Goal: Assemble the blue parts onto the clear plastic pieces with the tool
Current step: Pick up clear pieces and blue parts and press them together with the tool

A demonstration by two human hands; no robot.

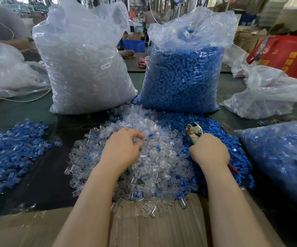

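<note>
Clear pieces (149, 157): heaped beside blue parts (215, 132).
Left hand (124, 147): fingers curled into the clear heap, picking.
Right hand (209, 148): grips pliers (195, 132).

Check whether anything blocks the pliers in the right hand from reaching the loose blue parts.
Nothing visible does. The right hand grips the pliers, whose tip hangs right over the loose blue parts, with only open air between them.

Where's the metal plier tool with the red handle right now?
In the head view, the metal plier tool with the red handle is gripped in the right hand, right of centre, over the loose blue parts pile, beside the clear plastic pieces.
</note>
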